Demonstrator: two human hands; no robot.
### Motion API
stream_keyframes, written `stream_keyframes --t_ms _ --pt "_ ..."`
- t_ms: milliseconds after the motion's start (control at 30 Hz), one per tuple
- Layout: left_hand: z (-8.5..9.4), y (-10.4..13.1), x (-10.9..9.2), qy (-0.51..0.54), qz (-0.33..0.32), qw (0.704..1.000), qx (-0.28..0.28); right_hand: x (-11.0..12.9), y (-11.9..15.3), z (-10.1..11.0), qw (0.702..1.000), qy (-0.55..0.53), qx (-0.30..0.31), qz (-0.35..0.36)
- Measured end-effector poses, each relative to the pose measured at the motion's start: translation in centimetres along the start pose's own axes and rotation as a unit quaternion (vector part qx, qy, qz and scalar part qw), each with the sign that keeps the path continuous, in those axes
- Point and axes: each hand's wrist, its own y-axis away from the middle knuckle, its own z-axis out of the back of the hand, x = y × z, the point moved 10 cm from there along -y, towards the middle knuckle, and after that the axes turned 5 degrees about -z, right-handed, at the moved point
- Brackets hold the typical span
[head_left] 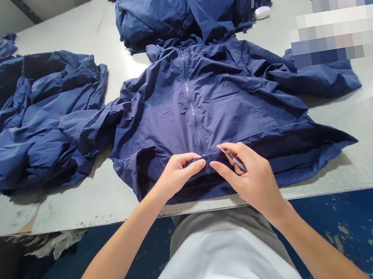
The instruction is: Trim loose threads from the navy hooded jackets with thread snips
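Note:
A navy blue zip jacket [231, 109] lies front up on the table, its hem towards me. The closed zipper [189, 92] runs down its middle. At the zipper's lower end, my left hand [180, 171] pinches the jacket's hem between thumb and forefinger. Just right of that, my right hand [250, 172] is closed around slim metal thread snips [234, 158], their tip pointing up and left. The right thumb rests close to the hem; whether it touches the cloth I cannot tell. Part of the snips is hidden by the fingers.
More navy garments [38, 120] lie heaped on the left, touching the jacket's sleeve. Another navy pile [186, 3] sits behind the collar, with a white oval object [262, 13] beside it. The metal table's front edge [339, 188] runs close to my body. A blurred patch covers the far right.

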Motion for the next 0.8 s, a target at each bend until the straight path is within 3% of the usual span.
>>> stream_keyframes --t_ms 167,367,600,800 --pt "-0.2 -0.1 -0.5 -0.04 -0.03 0.999 0.018 1.2 -0.9 -1.0 0.997 0.037 0.042 0.058" --pt "-0.3 -0.1 -0.6 -0.05 -0.038 0.998 0.014 0.8 -0.9 -1.8 0.995 0.048 0.06 0.069" --pt "-0.3 0.0 -0.5 -0.031 -0.022 0.999 0.018 -0.5 -1.0 -0.2 1.0 -0.007 -0.009 0.017" --pt "0.1 0.0 -0.1 -0.019 -0.019 1.0 0.003 -1.2 -0.1 -0.5 0.997 0.007 0.073 -0.038"
